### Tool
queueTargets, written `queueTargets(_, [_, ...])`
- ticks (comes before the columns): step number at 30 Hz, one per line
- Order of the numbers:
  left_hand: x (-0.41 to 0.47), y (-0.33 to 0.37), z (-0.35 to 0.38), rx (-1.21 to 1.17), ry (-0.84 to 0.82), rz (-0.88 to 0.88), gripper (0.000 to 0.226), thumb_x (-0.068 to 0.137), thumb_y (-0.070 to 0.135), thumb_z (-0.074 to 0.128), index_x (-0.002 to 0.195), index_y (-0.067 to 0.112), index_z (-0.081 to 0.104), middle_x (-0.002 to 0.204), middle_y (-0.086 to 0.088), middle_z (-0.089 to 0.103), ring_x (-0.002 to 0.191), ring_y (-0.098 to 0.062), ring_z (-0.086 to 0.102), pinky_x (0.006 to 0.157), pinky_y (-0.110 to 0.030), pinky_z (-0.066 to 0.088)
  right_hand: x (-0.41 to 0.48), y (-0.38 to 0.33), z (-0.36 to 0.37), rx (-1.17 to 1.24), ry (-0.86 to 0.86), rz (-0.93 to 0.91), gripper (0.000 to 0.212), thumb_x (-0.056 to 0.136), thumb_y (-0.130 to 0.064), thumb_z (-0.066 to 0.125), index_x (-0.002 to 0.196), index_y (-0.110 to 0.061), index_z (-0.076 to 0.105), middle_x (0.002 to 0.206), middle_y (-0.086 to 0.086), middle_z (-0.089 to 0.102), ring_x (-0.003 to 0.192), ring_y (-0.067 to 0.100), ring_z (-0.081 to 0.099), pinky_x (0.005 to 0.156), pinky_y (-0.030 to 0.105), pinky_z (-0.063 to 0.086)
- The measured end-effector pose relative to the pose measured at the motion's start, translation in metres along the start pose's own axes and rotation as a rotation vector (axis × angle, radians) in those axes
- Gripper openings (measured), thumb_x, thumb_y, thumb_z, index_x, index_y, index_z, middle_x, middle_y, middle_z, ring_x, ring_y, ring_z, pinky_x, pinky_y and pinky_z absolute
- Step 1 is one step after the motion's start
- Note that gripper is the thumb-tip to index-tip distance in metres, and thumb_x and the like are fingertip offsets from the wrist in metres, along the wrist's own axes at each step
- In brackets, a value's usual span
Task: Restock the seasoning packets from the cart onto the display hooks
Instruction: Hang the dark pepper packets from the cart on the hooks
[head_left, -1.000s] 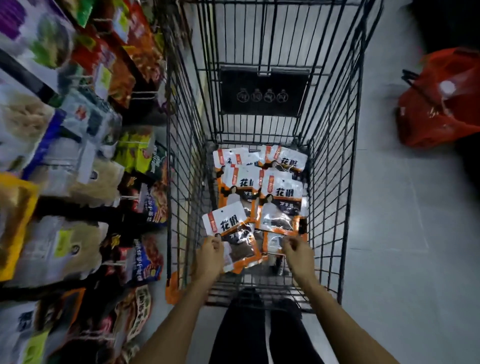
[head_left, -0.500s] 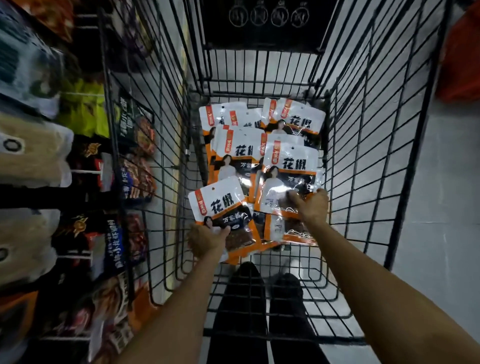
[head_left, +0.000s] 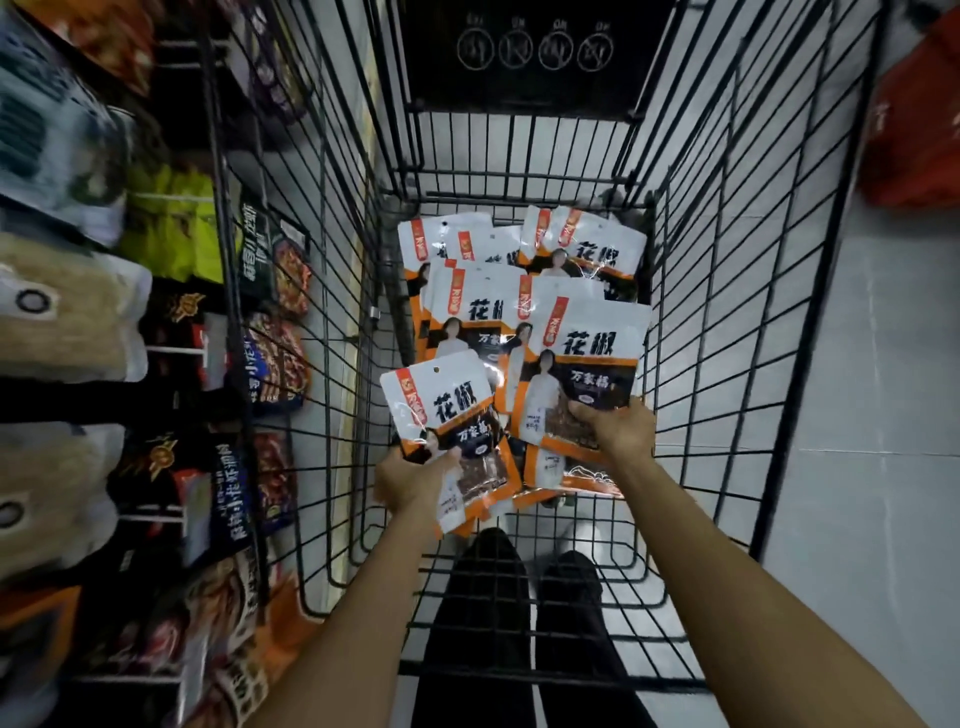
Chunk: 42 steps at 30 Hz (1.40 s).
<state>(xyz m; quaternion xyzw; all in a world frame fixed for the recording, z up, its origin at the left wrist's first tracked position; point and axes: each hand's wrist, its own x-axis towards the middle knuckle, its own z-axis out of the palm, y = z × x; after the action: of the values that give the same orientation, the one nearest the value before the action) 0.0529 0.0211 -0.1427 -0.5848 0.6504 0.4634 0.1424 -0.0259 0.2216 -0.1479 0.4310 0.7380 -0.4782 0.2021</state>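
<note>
Many seasoning packets (head_left: 467, 312) lie in cart (head_left: 727, 291). At 7 o'clock of them left hand (head_left: 410, 480) grips tilted packet (head_left: 441, 400); at 5 o'clock right hand (head_left: 618, 428) pinches lower edge of another packet (head_left: 582, 358).

Reaching forward and down, left hand (head_left: 415, 480) and right hand (head_left: 615, 428) each grip with curled fingers, thumb uppermost.

Black wire cart (head_left: 727, 291) w/ white-orange seasoning pkts (head_left: 483, 312) piled on its floor.
</note>
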Motion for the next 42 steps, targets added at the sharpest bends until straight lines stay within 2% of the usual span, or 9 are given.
queueTargets(8, [-0.03,0.016,-0.025,-0.194,-0.19,0.024,0.041,0.076,0.004,0.076,0.111,0.003,0.056,0.103,-0.012,0.065,0.088,-0.028,0.065,0.077,-0.041,0.056,-0.041,-0.007,-0.03,0.168,-0.112,-0.076,0.038,0.075,0.0,0.075,0.111,-0.003,0.062,0.105,0.011,0.069,0.09,0.023,0.066,0.073,0.034,0.055])
queueTargets(17, [-0.099,0.037,-0.097,-0.392,-0.114,0.265,0.026,0.07,0.026,0.082,0.079,0.019,0.058,0.068,0.009,0.06,0.048,0.007,0.059,0.039,-0.008,0.041,-0.117,-0.056,-0.085,0.149,-0.374,-0.335,0.014,0.08,-0.018,0.074,0.088,-0.019,0.063,0.087,0.001,0.069,0.078,0.015,0.068,0.064,0.026,0.056])
queueTargets(22, [-0.161,0.024,-0.157,-0.492,-0.036,0.463,0.068,0.063,0.045,0.081,0.121,0.018,0.059,0.119,-0.003,0.065,0.11,-0.024,0.061,0.086,-0.037,0.054,-0.169,-0.082,-0.118,0.052,-0.545,-0.528,0.013,0.074,-0.027,0.079,0.077,-0.023,0.068,0.072,-0.006,0.073,0.063,0.005,0.07,0.052,0.018,0.052])
queueTargets(29, [-0.267,-0.024,-0.248,-0.748,0.208,0.646,0.032,0.07,0.028,0.078,0.1,0.031,0.068,0.1,0.014,0.071,0.098,-0.008,0.066,0.083,-0.027,0.055,-0.268,-0.107,-0.139,-0.187,-0.871,-0.747,0.03,0.069,-0.031,0.081,0.086,-0.009,0.07,0.082,0.007,0.075,0.077,0.022,0.073,0.067,0.034,0.058])
queueTargets(32, [-0.309,-0.056,-0.288,-0.782,0.295,0.685,0.036,0.071,0.026,0.079,0.101,0.011,0.068,0.066,0.014,0.067,0.067,0.007,0.064,0.06,-0.009,0.048,-0.323,-0.109,-0.138,-0.215,-0.996,-0.85,0.016,0.073,-0.024,0.08,0.083,-0.017,0.07,0.081,-0.001,0.074,0.072,0.006,0.07,0.06,0.016,0.052])
queueTargets(35, [-0.353,-0.095,-0.332,-0.791,0.385,0.642,0.04,0.065,0.04,0.079,0.063,0.007,0.056,0.045,0.009,0.039,0.044,-0.005,0.042,0.054,-0.023,0.037,-0.383,-0.104,-0.135,-0.256,-1.123,-0.955,0.009,0.077,-0.018,0.078,0.079,-0.021,0.07,0.07,-0.014,0.071,0.063,-0.008,0.065,0.053,0.006,0.045])
queueTargets(39, [-0.414,-0.157,-0.384,-0.85,0.551,0.614,0.056,0.067,0.044,0.078,0.084,-0.005,0.059,0.073,-0.031,0.051,0.085,-0.007,0.025,0.085,-0.048,0.017,-0.461,-0.081,-0.13,-0.319,-1.347,-1.039,0.015,0.078,-0.019,0.077,0.092,-0.022,0.071,0.084,-0.013,0.075,0.08,-0.001,0.07,0.06,0.008,0.049])
queueTargets(40, [-0.428,-0.174,-0.397,-0.856,0.601,0.611,0.053,0.069,0.041,0.077,0.08,-0.007,0.057,0.071,-0.027,0.053,0.063,-0.029,0.059,0.071,-0.053,0.052,-0.482,-0.072,-0.129,-0.333,-1.387,-1.066,0.018,0.076,-0.023,0.078,0.093,-0.024,0.071,0.088,-0.014,0.075,0.083,0.0,0.07,0.061,0.008,0.05])
queueTargets(42, [-0.459,-0.213,-0.42,-0.834,0.696,0.603,0.047,0.063,0.043,0.075,0.054,0.014,0.039,0.044,0.001,0.037,0.043,-0.011,0.036,0.054,-0.036,0.036,-0.523,-0.05,-0.129,-0.357,-1.455,-1.113,0.024,0.07,-0.033,0.08,0.091,-0.027,0.071,0.09,-0.015,0.075,0.087,0.003,0.07,0.064,0.011,0.052])
